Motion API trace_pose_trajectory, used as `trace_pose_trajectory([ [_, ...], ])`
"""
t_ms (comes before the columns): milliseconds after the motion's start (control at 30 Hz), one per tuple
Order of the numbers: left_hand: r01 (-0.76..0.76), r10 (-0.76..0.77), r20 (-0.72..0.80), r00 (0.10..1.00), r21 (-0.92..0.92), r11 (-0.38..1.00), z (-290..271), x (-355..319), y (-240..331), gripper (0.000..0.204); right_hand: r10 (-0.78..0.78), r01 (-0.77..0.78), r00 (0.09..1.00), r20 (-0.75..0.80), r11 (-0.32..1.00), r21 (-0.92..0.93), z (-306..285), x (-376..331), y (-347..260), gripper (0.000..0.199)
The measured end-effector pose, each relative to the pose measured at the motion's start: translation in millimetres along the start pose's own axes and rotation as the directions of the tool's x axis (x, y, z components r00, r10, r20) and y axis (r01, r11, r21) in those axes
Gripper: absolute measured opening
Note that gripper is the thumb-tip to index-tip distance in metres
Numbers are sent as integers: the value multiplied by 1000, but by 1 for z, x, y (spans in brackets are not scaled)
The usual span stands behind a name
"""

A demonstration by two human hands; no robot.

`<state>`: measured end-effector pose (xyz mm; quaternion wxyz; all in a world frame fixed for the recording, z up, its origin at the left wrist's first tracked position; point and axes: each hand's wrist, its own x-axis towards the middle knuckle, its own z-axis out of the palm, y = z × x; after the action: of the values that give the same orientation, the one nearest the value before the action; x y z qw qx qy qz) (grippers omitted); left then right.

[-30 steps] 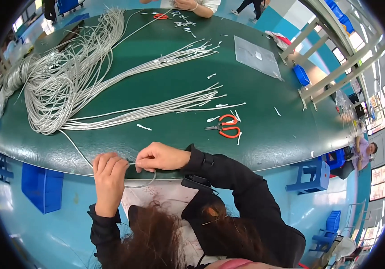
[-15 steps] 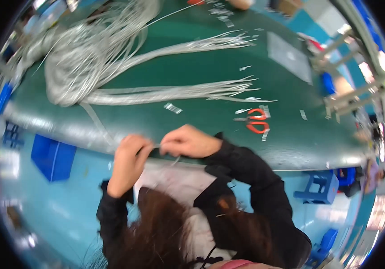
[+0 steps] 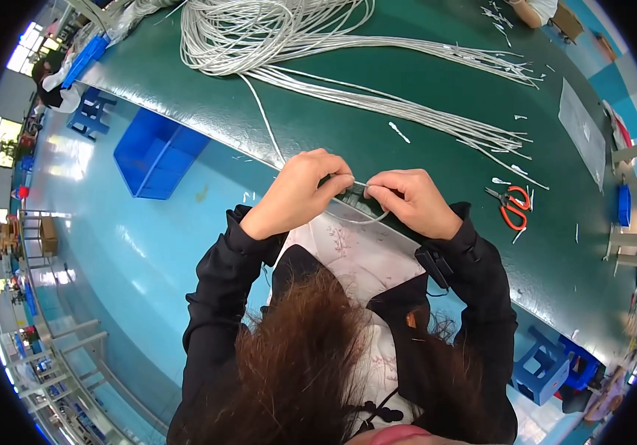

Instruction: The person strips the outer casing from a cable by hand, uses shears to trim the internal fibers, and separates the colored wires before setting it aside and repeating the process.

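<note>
Both hands, left (image 3: 300, 194) & right (image 3: 411, 202), pinched a wire (image 3: 366, 219) at surface (image 3: 437, 96) edge; scissors (image 3: 512, 206) near right; wire bundle (image 3: 274, 30) beyond.

Both forearms, in black sleeves, rise from the lower edge and bend inward at the elbows, so the two hands meet close together in front of the chest. The left hand (image 3: 303, 189) is curled, knuckles up, fingertips pinched together and pointing toward the right. The right hand (image 3: 409, 200) mirrors it, fingers bent and pinched, tips just beside the left fingertips.
</note>
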<state>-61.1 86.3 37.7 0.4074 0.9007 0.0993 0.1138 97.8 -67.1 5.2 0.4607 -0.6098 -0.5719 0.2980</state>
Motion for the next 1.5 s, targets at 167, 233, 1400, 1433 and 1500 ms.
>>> trace_pose_trajectory([
  [167, 21, -21, 12, 1000, -21, 1000, 2, 0, -4, 10, -133, 123, 990, -45, 976, -180, 4, -1, 3, 12],
  [233, -3, 3, 12, 1000, -7, 1000, 3, 1, -4, 10, -145, 131, 988, -52, 968, -215, 6, -1, 4, 11],
  [1400, 51, -338, -324, 884, -651, 757, 28, 16, -10, 17, 211, -185, 943, -257, 975, 123, -4, 1, 1, 14],
  [1433, 49, -338, -326, 883, -652, 757, 35, 12, -11, 17, 246, -201, 932, -265, 962, 183, -2, 2, 2, 15],
  [1500, 87, -384, -226, 895, -757, 647, 53, 9, -6, 16, 281, -218, 921, -271, 946, 240, 1, 1, 1, 15],
])
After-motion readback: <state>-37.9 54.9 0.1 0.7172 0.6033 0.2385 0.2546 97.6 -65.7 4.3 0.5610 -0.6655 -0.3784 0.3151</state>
